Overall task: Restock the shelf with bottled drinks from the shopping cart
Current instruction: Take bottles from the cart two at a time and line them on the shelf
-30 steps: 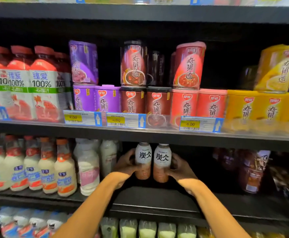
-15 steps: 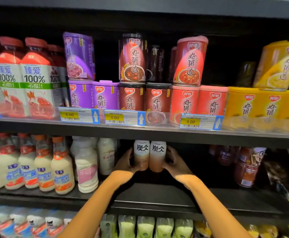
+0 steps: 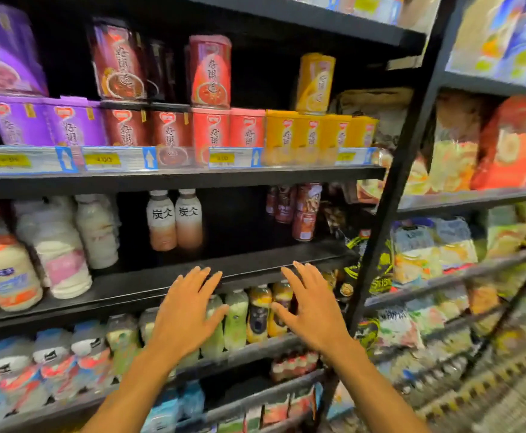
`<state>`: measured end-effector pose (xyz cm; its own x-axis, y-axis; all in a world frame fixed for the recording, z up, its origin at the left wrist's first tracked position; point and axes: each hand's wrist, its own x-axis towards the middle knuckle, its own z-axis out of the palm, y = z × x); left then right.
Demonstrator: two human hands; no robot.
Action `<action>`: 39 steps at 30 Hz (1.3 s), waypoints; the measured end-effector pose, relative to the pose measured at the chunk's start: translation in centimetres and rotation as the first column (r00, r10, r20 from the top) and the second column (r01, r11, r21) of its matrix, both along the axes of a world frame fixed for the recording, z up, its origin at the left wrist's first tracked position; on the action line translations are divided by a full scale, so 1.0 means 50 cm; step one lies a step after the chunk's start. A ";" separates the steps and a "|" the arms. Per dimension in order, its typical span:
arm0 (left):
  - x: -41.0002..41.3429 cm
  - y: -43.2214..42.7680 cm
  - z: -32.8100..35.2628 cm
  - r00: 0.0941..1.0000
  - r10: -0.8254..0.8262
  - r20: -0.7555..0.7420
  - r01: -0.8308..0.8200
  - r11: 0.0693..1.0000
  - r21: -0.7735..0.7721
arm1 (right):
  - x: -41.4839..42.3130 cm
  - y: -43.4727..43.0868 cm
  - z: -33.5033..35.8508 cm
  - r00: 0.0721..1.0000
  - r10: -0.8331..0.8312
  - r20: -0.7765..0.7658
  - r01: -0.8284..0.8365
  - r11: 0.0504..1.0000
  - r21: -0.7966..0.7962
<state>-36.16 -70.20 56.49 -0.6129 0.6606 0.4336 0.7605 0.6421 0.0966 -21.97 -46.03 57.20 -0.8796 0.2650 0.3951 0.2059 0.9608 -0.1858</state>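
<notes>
Black shelf, open gap between two upright bottles and red cans; left hand and right hand spread, holding nothing, just before its front edge.

A black metal shelving unit fills the view, its flat boards stacked in tiers against a dark back panel. A clear plastic price strip with yellow tags runs along one board's front edge. A black upright post divides it from a neighbouring bay of grey-edged shelves to the right, which is blurred. The front edges are lit; the recesses lie in shadow.
</notes>
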 end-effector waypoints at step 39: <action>1.030 0.963 -0.603 0.821 -0.033 0.570 0.103 0.991 -0.091 | 1.120 0.972 -0.572 0.872 -0.113 0.477 0.234 0.951 -0.201</action>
